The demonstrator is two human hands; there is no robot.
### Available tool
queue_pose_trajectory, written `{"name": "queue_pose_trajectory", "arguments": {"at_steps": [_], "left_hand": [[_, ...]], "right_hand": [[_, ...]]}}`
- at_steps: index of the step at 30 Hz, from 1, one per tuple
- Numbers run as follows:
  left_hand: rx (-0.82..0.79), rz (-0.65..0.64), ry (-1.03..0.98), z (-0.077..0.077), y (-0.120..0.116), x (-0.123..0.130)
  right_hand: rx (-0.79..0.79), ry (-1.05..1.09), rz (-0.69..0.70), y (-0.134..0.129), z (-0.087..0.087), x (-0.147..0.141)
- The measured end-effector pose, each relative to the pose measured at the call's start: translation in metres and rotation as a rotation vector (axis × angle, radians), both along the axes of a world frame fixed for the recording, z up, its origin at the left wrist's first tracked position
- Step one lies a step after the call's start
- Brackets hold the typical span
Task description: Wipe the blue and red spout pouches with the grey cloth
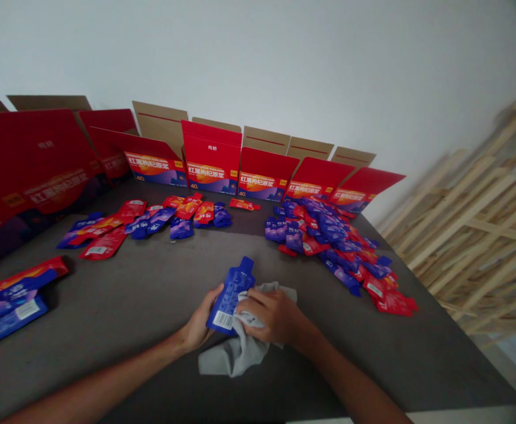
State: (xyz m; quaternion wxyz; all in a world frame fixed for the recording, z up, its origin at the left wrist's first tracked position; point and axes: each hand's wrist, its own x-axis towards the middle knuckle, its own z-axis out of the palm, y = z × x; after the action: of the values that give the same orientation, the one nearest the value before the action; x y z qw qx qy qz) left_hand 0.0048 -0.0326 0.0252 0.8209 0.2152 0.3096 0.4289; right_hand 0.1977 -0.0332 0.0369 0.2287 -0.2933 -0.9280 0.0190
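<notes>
A blue pouch [227,294] with a narrow spout end and a white barcode label is tilted above the table's front middle. My left hand [199,320] is closed on its left edge. A grey cloth [244,353] is bunched in my right hand [272,315], which presses it against the pouch's right side. The cloth's lower folds hang below the pouch. To the right lies a large heap of red and blue pouches [328,232], and a looser row of similar pouches [152,219] is spread at the back left.
Open red printed cartons [211,156] line the table's back against the white wall, with a bigger red carton [32,171] at the left. Flat red and blue packs [15,300] lie at the left edge. Wooden slats [482,229] are stacked beyond the table's [416,359] right edge.
</notes>
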Motion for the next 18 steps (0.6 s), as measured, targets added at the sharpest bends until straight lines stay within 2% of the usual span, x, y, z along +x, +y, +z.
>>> {"name": "queue_pose_trajectory", "arguments": {"at_steps": [5, 9, 11, 13, 14, 16, 18], "left_hand": [[0.057, -0.028, -0.014, -0.002, 0.005, -0.003], [0.129, -0.005, 0.035, -0.001, 0.025, -0.006], [0.186, 0.024, 0.165, 0.003, 0.045, -0.003], [0.297, 0.029, 0.382, 0.012, 0.069, 0.007], [0.384, 0.000, 0.511, 0.018, 0.082, 0.016], [0.690, -0.106, 0.780, 0.033, 0.109, 0.039], [0.804, -0.134, 0.837, 0.047, 0.134, 0.065]], "right_hand": [[0.025, -0.079, 0.053, -0.004, -0.002, -0.002], [0.011, -0.114, 0.092, -0.005, -0.002, -0.008], [0.004, -0.127, 0.099, -0.005, -0.004, -0.011], [-0.011, -0.137, 0.090, -0.005, -0.006, -0.013], [-0.019, -0.142, 0.083, -0.005, -0.007, -0.013], [-0.036, -0.150, 0.069, -0.005, -0.009, -0.014], [-0.049, -0.159, 0.062, -0.005, -0.011, -0.014]]}}
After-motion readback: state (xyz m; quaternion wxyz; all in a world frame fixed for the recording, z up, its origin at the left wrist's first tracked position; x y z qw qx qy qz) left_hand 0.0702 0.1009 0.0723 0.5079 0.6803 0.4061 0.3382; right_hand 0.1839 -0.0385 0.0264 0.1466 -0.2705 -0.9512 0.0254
